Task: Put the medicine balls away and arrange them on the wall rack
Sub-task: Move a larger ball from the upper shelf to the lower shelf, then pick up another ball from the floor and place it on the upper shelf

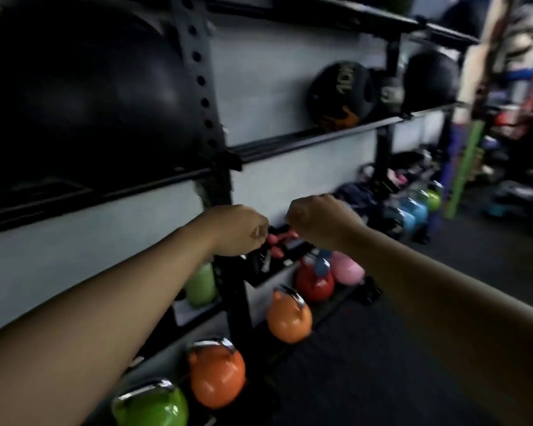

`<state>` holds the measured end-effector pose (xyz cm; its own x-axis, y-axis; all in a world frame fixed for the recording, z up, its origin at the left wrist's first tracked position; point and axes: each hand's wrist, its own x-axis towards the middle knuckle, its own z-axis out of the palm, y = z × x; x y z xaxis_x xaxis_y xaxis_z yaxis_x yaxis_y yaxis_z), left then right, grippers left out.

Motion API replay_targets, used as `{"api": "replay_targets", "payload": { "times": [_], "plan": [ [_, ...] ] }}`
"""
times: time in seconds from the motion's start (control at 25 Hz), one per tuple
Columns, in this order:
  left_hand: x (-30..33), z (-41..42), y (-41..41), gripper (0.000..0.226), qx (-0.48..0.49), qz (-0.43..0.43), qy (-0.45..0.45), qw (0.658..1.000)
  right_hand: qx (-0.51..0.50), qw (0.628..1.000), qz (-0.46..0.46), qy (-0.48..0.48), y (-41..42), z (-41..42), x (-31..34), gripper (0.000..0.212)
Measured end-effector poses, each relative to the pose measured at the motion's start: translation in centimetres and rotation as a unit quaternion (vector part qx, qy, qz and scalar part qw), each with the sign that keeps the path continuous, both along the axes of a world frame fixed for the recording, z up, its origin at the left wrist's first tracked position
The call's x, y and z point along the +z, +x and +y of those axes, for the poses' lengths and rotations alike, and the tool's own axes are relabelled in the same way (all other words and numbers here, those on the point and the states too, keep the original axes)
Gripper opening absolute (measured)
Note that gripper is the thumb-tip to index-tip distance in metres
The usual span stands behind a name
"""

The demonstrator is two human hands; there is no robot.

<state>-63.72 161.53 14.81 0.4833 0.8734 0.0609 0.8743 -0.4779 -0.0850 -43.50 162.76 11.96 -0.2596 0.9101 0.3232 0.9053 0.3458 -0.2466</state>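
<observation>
Wall rack (314, 139): black steel frame with perforated uprights, running along a pale grey wall from the left foreground toward the right background.

Large black ball (83, 87): sitting on the rack's middle rail at far left, filling the upper-left corner of the view; blurred.

Medicine ball marked "10" (339, 95): black with orange and pale lettering, resting on the same rail further along, just beside a small dark ball (390, 93) with lettering too blurred to read.

Black medicine ball (430, 79): sitting past the next upright on that rail.

Kettlebells, bottom tier: a green kettlebell (151, 407) nearest, then a near orange kettlebell (217, 375), a far orange kettlebell (288, 318), a red kettlebell (314, 281) and a pink kettlebell (348, 269) lining up along the floor-level rail. Blue kettlebells (413, 210) are standing well beyond them.

Green bottle-like object (201, 284): standing on a low shelf behind the upright.

Left hand (237, 230): reaching forward below the middle rail, fingers curling inward; holding nothing visible.

Right hand (320, 219): reaching alongside, near the left hand, curling into a loose fist; holding nothing visible.

Pink dumbbells (279, 239): lying on a lower tray, showing between and below the two hands.
</observation>
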Motion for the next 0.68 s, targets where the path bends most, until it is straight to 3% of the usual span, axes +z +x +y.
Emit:
{"api": "replay_targets", "payload": {
  "times": [0.16,0.36,0.68],
  "plan": [
    [-10.5,-4.8,10.6,0.021,-0.123,0.037,-0.109,0.986,-0.134,0.985,-0.018,-0.112,10.6,-12.6,-9.9,0.028],
    [-21.9,-17.0,23.8,0.023,-0.246,0.064,-0.246,0.935,-0.281,0.929,-0.003,-0.239,22.0,-30.2,-19.2,0.027],
    [-37.5,-33.8,33.9,0.026,-0.28,0.127,-0.395,0.866,-0.346,0.862,0.089,-0.359,28.3,-49.3,-35.0,0.027]
  ]
}}
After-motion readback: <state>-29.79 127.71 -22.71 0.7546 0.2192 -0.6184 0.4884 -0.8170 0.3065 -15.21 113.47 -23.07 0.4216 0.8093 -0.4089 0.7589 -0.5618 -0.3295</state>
